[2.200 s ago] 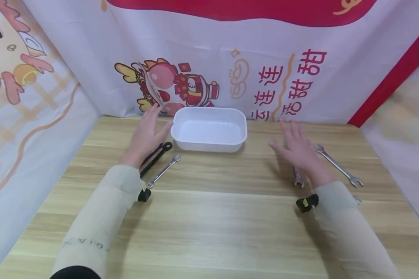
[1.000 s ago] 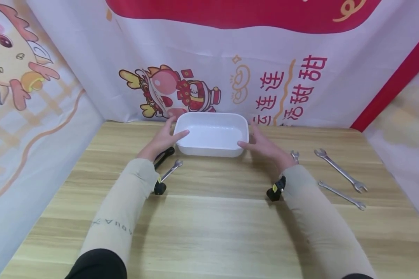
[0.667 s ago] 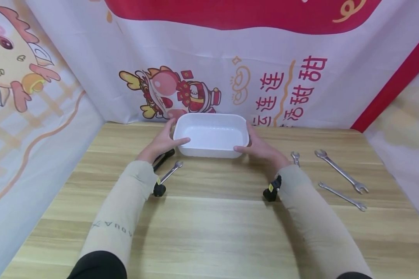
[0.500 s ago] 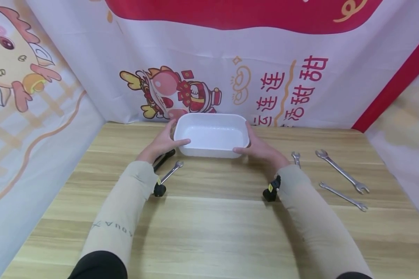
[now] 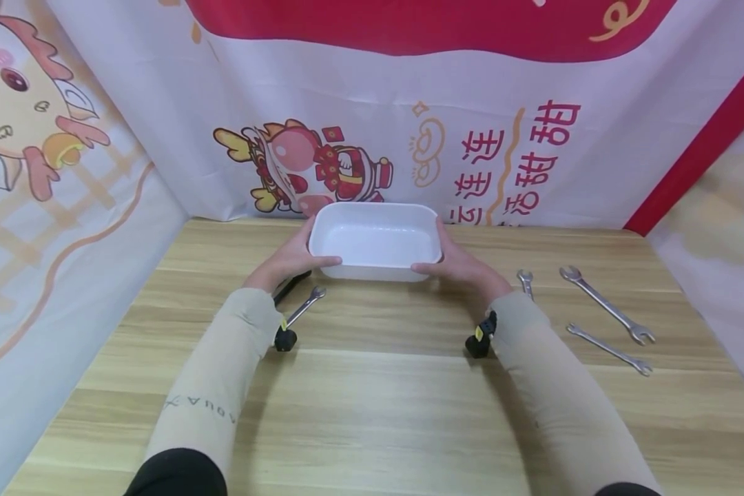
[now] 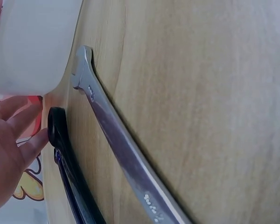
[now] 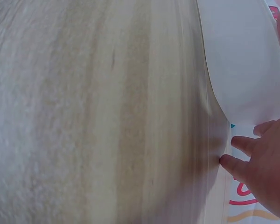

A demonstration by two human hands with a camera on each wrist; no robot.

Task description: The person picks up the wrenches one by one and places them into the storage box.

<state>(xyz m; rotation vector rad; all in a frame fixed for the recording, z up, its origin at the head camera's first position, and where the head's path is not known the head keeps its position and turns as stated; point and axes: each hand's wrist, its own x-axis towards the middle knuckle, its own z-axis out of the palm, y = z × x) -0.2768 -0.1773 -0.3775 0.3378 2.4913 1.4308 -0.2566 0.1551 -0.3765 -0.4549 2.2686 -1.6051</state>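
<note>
Banners (image 5: 502, 103) with cartoon figures and red characters hung behind and beside the wooden table (image 5: 372, 413), closing it in on three sides. At the far middle of the table sat the white tray (image 5: 375, 241), resting on the wood close to the back banner. The left hand (image 5: 288, 262) gripped its left end, thumb hooked over the near rim, and the right hand (image 5: 461, 265) gripped the right end the same way, so both hands were closed on the tray. Three silver wrenches (image 5: 601, 300) lay apart from one another to the right of the tray; another silver wrench (image 6: 116, 144) and a black tool (image 6: 72, 172) lay side by side just left of it, under the left wrist. By the look of it the grasp was set and the step in hand was taking hold; a move from here would call for an even lift at both ends, clear of the tools on either side.
</note>
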